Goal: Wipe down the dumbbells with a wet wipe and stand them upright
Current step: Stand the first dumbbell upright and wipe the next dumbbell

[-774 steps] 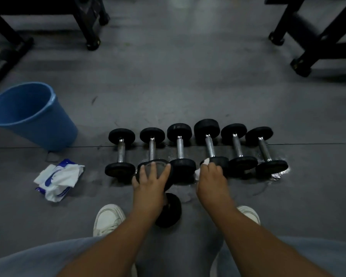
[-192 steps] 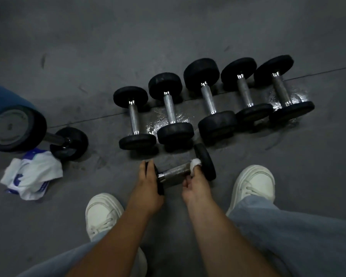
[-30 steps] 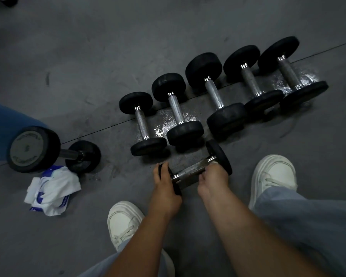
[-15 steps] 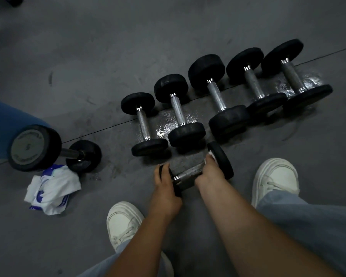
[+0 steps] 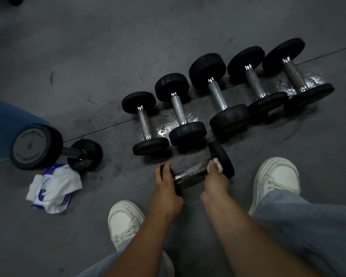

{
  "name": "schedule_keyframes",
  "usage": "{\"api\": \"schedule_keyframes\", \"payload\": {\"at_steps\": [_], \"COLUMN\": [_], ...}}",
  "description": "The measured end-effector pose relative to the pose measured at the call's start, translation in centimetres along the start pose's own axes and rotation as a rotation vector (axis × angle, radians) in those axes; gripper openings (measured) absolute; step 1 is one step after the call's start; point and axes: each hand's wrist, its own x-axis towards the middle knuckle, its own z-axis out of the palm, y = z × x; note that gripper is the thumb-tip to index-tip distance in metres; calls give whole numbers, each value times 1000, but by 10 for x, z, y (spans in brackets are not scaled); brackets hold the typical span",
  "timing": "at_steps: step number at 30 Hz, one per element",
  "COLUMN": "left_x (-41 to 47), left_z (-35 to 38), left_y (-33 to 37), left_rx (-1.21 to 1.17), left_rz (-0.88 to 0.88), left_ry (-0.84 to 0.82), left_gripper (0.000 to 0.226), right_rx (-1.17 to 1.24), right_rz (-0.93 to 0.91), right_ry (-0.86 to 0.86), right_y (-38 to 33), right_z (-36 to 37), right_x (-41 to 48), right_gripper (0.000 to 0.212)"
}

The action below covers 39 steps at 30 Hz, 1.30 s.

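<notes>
A small black dumbbell (image 5: 194, 172) with a steel handle lies crosswise on the floor in front of me. My left hand (image 5: 166, 184) grips its left head. My right hand (image 5: 215, 179) pinches a white wet wipe (image 5: 218, 165) against the handle's right end, beside the right head. Behind it, several dumbbells (image 5: 218, 94) lie in a row on the floor. One dumbbell (image 5: 38, 146) stands upright at the left.
A blue bin (image 5: 2, 120) stands at the left edge behind the upright dumbbell. A white and blue wipe packet (image 5: 54, 188) lies near it. My white shoes (image 5: 276, 180) flank my arms. Wet patches (image 5: 166, 126) shine on the grey floor among the row.
My right hand has slid the wipe along the handle toward the right head. My left hand stays on the left head. The view has shifted slightly.
</notes>
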Motion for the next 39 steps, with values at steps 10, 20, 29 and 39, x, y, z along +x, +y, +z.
{"api": "schedule_keyframes", "payload": {"at_steps": [10, 20, 29, 39], "left_x": [3, 2, 3, 2], "left_z": [-1, -1, -1, 0], "left_y": [-1, 0, 0, 0], "left_rx": [-3, -17, -27, -29], "left_rz": [-6, 3, -18, -16], "left_ry": [-9, 9, -16, 3], "left_gripper": [101, 100, 104, 100], "right_rx": [93, -111, 150, 128], "right_rz": [24, 70, 166, 231], "right_ry": [-104, -120, -174, -43], "right_y": [1, 17, -16, 0], "right_z": [-4, -27, -1, -20], "right_x": [1, 3, -7, -2], "right_gripper": [27, 18, 19, 19]}}
